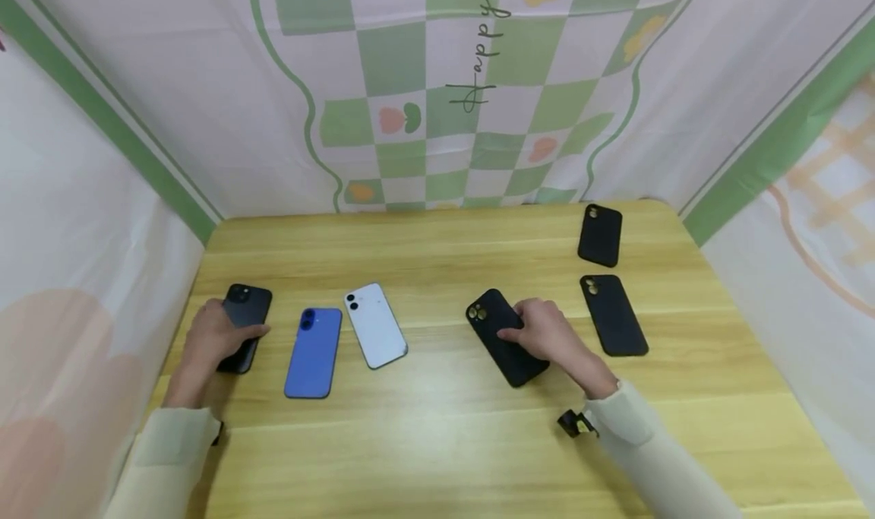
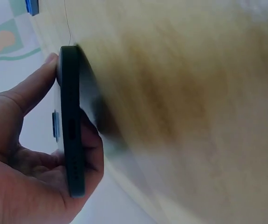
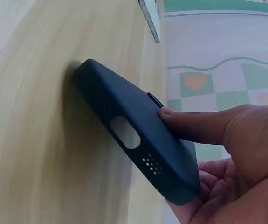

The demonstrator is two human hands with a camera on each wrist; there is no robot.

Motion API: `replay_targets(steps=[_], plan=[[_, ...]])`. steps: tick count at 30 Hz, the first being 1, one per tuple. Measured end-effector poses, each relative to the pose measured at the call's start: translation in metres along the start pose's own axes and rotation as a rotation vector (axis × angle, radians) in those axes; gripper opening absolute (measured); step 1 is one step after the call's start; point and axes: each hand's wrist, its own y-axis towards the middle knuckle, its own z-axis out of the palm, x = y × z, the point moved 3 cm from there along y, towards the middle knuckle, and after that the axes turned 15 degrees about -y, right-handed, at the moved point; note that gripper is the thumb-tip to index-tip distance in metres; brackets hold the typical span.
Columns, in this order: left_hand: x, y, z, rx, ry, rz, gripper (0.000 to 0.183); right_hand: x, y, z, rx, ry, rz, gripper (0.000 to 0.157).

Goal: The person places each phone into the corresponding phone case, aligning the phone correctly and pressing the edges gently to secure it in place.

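At the table's left side my left hand (image 1: 213, 333) grips a dark smartphone (image 1: 251, 310) by its long edges, thumb on one side and fingers on the other. The left wrist view shows the phone's bottom edge (image 2: 72, 140) with its port, tilted off the wood. Right of centre, my right hand (image 1: 547, 329) pinches a black phone case (image 1: 502, 340), thumb on its back and fingers beneath. Through the port opening in the case (image 3: 138, 126) the right wrist view shows light. A blue smartphone (image 1: 313, 356) and a white smartphone (image 1: 377, 325) lie between the hands, camera sides up.
Two more black phone cases lie on the right: one (image 1: 614, 314) beside my right hand, another (image 1: 600, 236) near the back edge. The wooden table (image 1: 424, 443) meets a patterned cloth backdrop (image 1: 390, 55) behind, with cloth walls on both sides.
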Motion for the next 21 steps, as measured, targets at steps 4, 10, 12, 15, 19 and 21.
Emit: replay_targets(steps=[4, 10, 12, 15, 19, 21], plan=[[-0.001, -0.001, 0.0, -0.027, -0.025, -0.014, 0.098, -0.003, 0.0, -0.003, 0.009, 0.048, -0.029, 0.044], [-0.005, -0.004, -0.002, -0.064, -0.057, -0.006, 0.076, -0.008, -0.001, -0.004, 0.019, 0.076, -0.051, 0.049], [-0.006, -0.005, -0.004, -0.073, -0.068, 0.01, 0.072, -0.009, -0.001, -0.004, 0.023, 0.079, -0.054, 0.049], [-0.007, -0.007, -0.006, -0.089, -0.075, 0.04, 0.067, -0.009, -0.001, -0.005, 0.032, 0.086, -0.057, 0.047], [-0.005, -0.01, -0.007, -0.109, -0.068, 0.092, 0.056, -0.01, 0.0, -0.007, 0.038, 0.092, -0.064, 0.045], [-0.005, -0.011, -0.007, -0.106, -0.058, 0.102, 0.058, -0.011, 0.0, -0.008, 0.038, 0.097, -0.073, 0.044]])
